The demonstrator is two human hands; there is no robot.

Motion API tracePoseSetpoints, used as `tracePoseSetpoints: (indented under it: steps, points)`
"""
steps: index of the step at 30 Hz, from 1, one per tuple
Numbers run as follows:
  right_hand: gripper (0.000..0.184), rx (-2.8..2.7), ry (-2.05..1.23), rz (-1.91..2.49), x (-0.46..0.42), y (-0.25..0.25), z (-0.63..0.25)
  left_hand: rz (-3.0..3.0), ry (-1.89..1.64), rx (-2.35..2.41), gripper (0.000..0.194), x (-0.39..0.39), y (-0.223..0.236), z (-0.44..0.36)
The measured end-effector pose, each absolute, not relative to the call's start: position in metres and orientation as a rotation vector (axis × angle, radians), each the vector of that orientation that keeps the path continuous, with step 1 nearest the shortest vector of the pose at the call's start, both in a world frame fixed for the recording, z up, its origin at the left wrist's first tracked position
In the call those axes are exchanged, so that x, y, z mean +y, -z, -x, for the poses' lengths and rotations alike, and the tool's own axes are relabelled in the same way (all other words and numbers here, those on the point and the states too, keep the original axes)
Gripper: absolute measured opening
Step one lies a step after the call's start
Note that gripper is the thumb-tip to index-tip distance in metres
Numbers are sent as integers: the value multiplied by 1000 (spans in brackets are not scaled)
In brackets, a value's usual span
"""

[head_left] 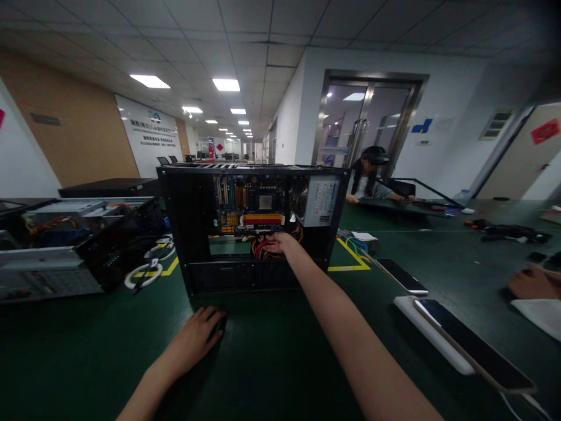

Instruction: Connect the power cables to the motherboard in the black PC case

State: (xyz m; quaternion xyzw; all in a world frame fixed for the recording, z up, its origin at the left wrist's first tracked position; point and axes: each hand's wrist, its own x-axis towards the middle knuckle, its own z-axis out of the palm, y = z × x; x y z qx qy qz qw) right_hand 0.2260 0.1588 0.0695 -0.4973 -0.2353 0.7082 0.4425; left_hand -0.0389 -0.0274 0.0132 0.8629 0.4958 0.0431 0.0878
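Observation:
A black computer case (254, 275) stands upright before me with its open side facing me. Inside, a motherboard (232, 202) with red and yellow memory slots is mounted at the top, and a silver power supply (323, 199) fills the upper right corner. My right hand (277, 242) reaches into the case below the motherboard, fingers closed on a bundle of red, yellow and black power cables (259, 248). My left hand (204, 330) lies on the green tabletop (263, 356) in front of the case, fingers stretched out and holding nothing.
Left of the case lies another opened computer case (79, 245), with a coiled white cable (144, 275) beside it. Phones (473, 342) and a white power bank (432, 333) lie at right. A co-worker (372, 175) sits behind; another person's hand (534, 283) is at far right.

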Motion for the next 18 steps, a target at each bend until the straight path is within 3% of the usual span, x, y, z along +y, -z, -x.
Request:
tracePoseSetpoints:
  steps: [18]
  points:
    - [9, -615, -1616, 1331, 152, -77, -223, -2529, -148, 1480, 40, -28, -14, 39]
